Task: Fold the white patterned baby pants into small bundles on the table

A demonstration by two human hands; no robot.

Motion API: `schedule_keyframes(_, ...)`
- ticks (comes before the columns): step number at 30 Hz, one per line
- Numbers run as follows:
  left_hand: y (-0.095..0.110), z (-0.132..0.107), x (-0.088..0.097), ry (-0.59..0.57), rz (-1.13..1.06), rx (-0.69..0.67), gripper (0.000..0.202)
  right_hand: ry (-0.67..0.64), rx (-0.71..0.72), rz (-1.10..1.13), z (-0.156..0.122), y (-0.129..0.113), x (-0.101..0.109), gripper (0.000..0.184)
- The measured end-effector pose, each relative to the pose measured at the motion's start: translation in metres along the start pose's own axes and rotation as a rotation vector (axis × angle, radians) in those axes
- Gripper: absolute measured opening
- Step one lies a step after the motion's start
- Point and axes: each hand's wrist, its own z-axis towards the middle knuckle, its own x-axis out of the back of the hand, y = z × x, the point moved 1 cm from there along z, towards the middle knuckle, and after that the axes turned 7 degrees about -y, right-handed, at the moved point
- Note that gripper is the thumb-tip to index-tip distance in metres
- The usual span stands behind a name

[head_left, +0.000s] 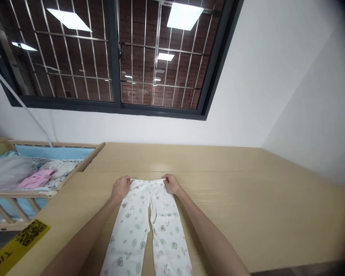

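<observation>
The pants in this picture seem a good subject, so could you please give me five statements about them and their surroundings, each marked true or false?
1. The left hand and the right hand hold the pants at opposite ends of the waist. True.
2. The pants are plain white. False: they carry small printed pictures, some of them green.
3. The crib stands to the left of the table. True.
4. The waist is the part nearest the camera. False: the legs run toward the camera, and the waist lies on the side toward the window.
5. A pink cloth lies inside the crib. True.
</observation>
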Motion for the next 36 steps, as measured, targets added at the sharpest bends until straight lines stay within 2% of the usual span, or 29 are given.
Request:
schedule_keyframes(6, 0.006, 0.014, 0.003, 0.016, 0.067, 0.035, 0.026, 0.03, -0.065, 0.037, 0.021, 0.007, -0.004, 0.011)
schedule_keyframes(13, 0.011, 0.024, 0.008, 0.023, 0.095, 0.092, 0.032, 0.058, -0.116, 0.09, 0.042, 0.018, -0.011, 0.007)
schedule_keyframes(18, 0.017, 0.025, 0.013, -0.003, 0.129, 0.118, 0.029, 0.043, -0.135, 0.141, 0.052, 0.021, -0.013, 0.01)
schedule_keyframes(22, 0.034, 0.016, 0.02, 0.031, 0.172, 0.162, 0.025, 0.044, -0.14, 0.186, 0.054, 0.022, -0.009, 0.01)
schedule_keyframes(25, 0.061, -0.002, 0.024, 0.088, 0.2, 0.123, 0.027, 0.029, -0.125, 0.224, 0.055, 0.023, -0.005, 0.006)
schedule_keyframes(28, 0.098, -0.031, 0.022, 0.022, 0.184, -0.073, 0.028, 0.009, -0.12, 0.251, 0.058, 0.025, -0.004, 0.005)
schedule_keyframes(32, 0.146, -0.089, 0.006, -0.265, 0.115, -0.377, 0.017, 0.0, -0.123, 0.27, 0.062, 0.029, -0.003, 0.007)
schedule_keyframes(36, 0.176, -0.149, -0.019, -0.589, 0.068, -0.576, 0.017, 0.015, -0.13, 0.268, 0.063, 0.029, -0.003, 0.008)
